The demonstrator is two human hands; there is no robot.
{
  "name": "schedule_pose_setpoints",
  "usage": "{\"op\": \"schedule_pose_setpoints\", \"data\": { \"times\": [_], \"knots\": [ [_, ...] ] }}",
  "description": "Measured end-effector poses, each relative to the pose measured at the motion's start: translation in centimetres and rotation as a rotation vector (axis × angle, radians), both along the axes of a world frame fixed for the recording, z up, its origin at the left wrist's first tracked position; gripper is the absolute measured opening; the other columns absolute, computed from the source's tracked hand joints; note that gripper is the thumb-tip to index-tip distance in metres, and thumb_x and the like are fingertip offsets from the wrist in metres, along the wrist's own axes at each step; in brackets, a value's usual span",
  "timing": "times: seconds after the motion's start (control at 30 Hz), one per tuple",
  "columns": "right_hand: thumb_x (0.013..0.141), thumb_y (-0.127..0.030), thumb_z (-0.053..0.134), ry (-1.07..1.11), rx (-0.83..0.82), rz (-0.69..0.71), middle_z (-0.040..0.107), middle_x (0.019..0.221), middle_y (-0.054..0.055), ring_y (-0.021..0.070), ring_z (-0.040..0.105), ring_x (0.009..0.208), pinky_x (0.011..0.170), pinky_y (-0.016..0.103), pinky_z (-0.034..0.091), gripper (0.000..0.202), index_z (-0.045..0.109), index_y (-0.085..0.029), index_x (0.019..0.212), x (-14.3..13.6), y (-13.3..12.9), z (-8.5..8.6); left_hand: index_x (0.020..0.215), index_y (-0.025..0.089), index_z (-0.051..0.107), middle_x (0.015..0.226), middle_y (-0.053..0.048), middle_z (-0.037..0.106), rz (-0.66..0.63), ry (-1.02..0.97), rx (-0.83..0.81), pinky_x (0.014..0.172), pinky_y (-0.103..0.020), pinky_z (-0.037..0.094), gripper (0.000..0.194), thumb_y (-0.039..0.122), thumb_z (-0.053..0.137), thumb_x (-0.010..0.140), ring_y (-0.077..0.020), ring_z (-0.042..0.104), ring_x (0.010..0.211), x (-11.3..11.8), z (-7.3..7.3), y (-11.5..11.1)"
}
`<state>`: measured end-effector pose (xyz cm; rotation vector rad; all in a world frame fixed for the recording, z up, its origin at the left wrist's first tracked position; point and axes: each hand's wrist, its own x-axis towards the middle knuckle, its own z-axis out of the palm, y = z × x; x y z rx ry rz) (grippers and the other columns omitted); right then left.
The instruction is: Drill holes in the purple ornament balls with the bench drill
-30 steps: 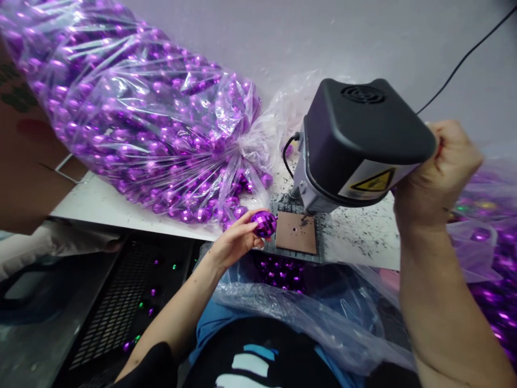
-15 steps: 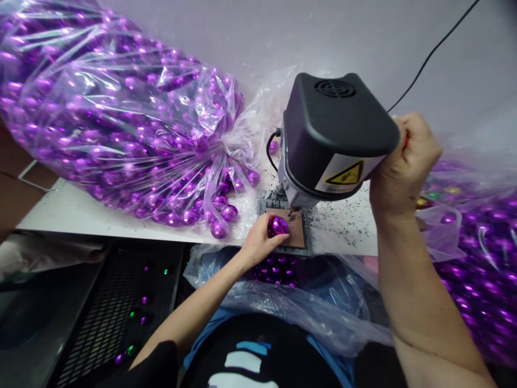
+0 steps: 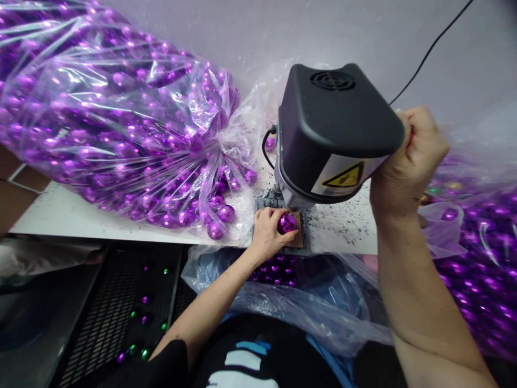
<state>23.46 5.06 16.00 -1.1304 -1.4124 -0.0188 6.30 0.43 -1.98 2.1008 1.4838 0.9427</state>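
Note:
My left hand (image 3: 270, 231) is closed around a shiny purple faceted ball (image 3: 287, 222), thumb in front and fingers behind. It holds the ball over a brown square board (image 3: 298, 237) on the dark base (image 3: 307, 229) of a bench drill. The black head (image 3: 339, 118) of the drill, with a yellow warning label, hangs above the ball and hides the tip of the tool. My right hand (image 3: 410, 156) is a fist at the right side of the head, wrapped round the drill's handle, which the fingers mostly hide.
A big clear bag (image 3: 121, 124) of purple balls lies on the white table (image 3: 81, 213) at left, with several loose balls by its neck. Another bagged heap (image 3: 480, 264) is at right. Below the table edge is an open plastic bag (image 3: 307, 302). Dark shavings litter the tabletop.
My left hand has moved a little right and up with the ball, bringing it closer under the drill head. My right hand stays on the handle. The view has shifted slightly.

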Motion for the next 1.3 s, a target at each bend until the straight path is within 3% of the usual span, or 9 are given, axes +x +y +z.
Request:
{"op": "schedule_pose_setpoints", "data": {
  "times": [0.23,0.63,0.8,0.97,1.13,1.3],
  "knots": [
    [0.091,-0.065,0.033,-0.002,0.004,0.01,0.03,0.061,-0.003,-0.0023,0.027,0.06,0.06,0.017,0.02,0.059,0.039,-0.01,0.071,0.0,0.1,-0.1,0.117,0.021,0.058,0.109,-0.005,0.064,-0.07,-0.013,-0.027,0.113,-0.049,0.027,0.045,0.039,0.077,0.08,-0.0239,0.058,0.108,-1.4,0.1,0.5],
    [0.091,-0.06,0.039,-0.021,-0.034,0.03,0.033,0.061,-0.005,-0.0047,0.032,0.056,0.057,0.012,0.022,0.055,0.046,-0.008,0.076,0.5,-0.3,0.0,0.125,0.02,0.047,0.12,-0.008,0.061,-0.099,0.006,0.015,0.12,-0.056,0.015,0.042,0.033,0.065,0.09,-0.0246,0.054,0.118,-0.3,-1.2,0.0],
    [0.093,-0.054,0.042,-0.043,0.017,-0.089,0.036,0.061,-0.005,-0.003,0.039,0.053,0.056,0.013,0.027,0.048,0.051,-0.009,0.08,0.7,-1.6,-1.3,0.123,0.02,0.047,0.117,-0.008,0.061,-0.113,-0.005,-0.011,0.121,-0.056,0.013,0.038,0.033,0.063,0.091,-0.0239,0.055,0.116,-0.4,-1.0,0.0],
    [0.091,-0.042,0.052,-0.102,0.124,-0.18,0.048,0.066,-0.004,-0.0018,0.047,0.056,0.055,0.015,0.03,0.032,0.058,-0.012,0.082,0.7,-4.4,-3.2,0.121,0.02,0.048,0.117,-0.008,0.062,-0.127,-0.015,-0.02,0.121,-0.055,0.015,0.036,0.035,0.061,0.091,-0.0245,0.055,0.116,-0.4,-0.7,0.1],
    [0.085,-0.044,0.059,-0.066,0.082,-0.174,0.055,0.064,-0.001,0.0052,0.052,0.055,0.052,0.021,0.035,0.033,0.062,-0.012,0.077,0.8,-6.2,-5.0,0.124,0.021,0.047,0.123,-0.009,0.061,-0.126,0.0,-0.031,0.119,-0.054,0.021,0.04,0.037,0.062,0.09,-0.0267,0.052,0.121,-0.5,-0.3,0.1],
    [0.083,-0.03,0.056,-0.104,0.18,-0.098,0.055,0.065,-0.001,0.0068,0.055,0.058,0.055,0.022,0.04,0.017,0.06,-0.013,0.081,0.8,-6.2,-6.0,0.122,0.019,0.047,0.124,-0.01,0.06,-0.117,0.003,-0.01,0.117,-0.053,0.026,0.038,0.034,0.063,0.09,-0.027,0.052,0.12,-0.4,-0.1,0.0]
  ]
}}
